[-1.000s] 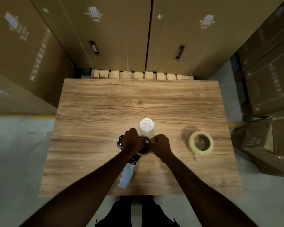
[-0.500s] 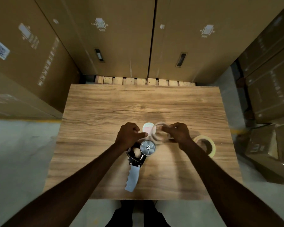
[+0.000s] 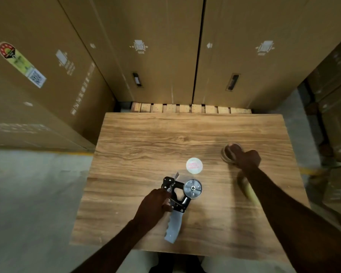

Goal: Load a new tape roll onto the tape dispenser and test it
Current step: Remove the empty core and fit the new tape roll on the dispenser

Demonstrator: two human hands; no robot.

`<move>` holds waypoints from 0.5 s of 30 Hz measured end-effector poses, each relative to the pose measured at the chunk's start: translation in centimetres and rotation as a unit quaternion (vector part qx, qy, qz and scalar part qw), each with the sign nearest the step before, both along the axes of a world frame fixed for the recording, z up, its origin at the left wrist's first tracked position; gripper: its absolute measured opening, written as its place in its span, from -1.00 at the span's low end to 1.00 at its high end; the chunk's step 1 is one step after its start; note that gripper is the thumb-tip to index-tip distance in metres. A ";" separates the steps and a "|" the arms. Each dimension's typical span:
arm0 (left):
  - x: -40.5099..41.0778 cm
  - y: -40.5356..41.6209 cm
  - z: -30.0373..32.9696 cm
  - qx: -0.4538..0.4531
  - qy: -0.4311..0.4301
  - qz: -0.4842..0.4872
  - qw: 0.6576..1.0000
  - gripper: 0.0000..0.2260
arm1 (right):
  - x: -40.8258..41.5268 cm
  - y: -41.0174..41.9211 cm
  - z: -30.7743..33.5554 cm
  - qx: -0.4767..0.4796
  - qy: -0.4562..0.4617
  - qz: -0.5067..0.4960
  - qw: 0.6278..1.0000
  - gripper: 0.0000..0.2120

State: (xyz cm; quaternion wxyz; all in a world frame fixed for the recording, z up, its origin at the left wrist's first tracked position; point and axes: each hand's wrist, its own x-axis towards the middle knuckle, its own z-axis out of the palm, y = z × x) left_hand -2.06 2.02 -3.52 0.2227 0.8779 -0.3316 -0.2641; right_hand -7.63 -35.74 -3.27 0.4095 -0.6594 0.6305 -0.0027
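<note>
The tape dispenser [image 3: 177,196] lies flat on the wooden table [image 3: 146,146], black frame, pale grey handle toward me, its bare metal spool wheel [image 3: 192,188] facing up. My left hand [image 3: 155,203] grips the frame just above the handle. My right hand [image 3: 244,158] is stretched to the far right and holds an empty brown tape core [image 3: 227,153] just over the table. The new yellowish tape roll [image 3: 246,187] lies flat under my right forearm, mostly hidden. A white round cap [image 3: 194,165] lies beyond the dispenser.
Tall cardboard boxes [image 3: 165,56] stand behind and to the left of the table, with a wooden pallet edge [image 3: 185,108] at their foot. More boxes [image 3: 335,115] are stacked on the right. Grey concrete floor [image 3: 28,194] lies to the left.
My right hand pulled the empty core off the spool and carried it to the far right of the table. My left hand slid down the dispenser toward the handle.
</note>
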 end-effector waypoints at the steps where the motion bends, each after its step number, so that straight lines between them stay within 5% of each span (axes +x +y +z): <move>1: -0.1 -0.2 0.2 0.009 -0.008 -0.015 1.000 -0.62 | -0.3 1.1 0.4 -0.043 -0.008 0.006 0.999 -0.30; 4: -0.3 -1.0 0.6 0.036 -0.033 -0.047 0.998 -0.62 | -2.3 7.0 1.2 -0.159 -0.067 0.064 0.983 -0.53; 7: -0.4 -1.4 0.5 0.060 -0.046 -0.063 0.995 -0.64 | -5.1 13.6 0.1 -0.120 -0.112 0.133 0.977 -0.56; 10: -0.6 -1.6 0.2 0.065 -0.070 -0.059 0.994 -0.70 | -7.2 18.0 -1.8 -0.019 -0.140 0.273 0.952 -0.38; 15: -0.9 -1.2 -0.4 0.083 -0.111 -0.052 0.989 -0.71 | -6.5 18.3 -3.0 -0.072 -0.097 0.478 0.870 -0.12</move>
